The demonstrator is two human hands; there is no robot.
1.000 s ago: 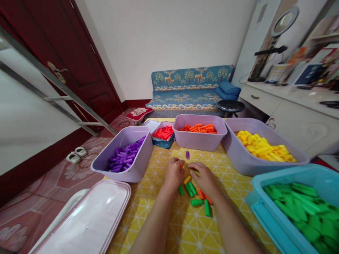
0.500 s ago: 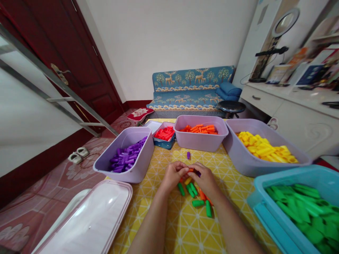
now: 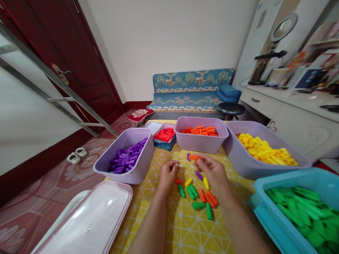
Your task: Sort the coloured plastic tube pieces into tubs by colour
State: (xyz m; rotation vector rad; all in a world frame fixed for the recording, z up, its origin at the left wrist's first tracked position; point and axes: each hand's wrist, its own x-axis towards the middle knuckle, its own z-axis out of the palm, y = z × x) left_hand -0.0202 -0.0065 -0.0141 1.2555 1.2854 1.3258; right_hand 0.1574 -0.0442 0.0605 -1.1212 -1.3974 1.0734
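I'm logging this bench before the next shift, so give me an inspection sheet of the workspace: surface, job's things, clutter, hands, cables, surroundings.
Surface: table under a yellow patterned cloth.
Job's things: loose caps in green, orange, yellow and purple lie between the hands; orange cap in the right hand's grip.
Bins: purple bin, red tray, orange bin, yellow bin, green bin, each holding one colour.
Clutter: clear lid at the table's left corner.
Hands: left hand curled, whether it holds anything cannot be told; right hand pinching the orange cap.
Cables: one runs behind the ring light.
Surroundings: sofa, stool, dark red door, slippers.
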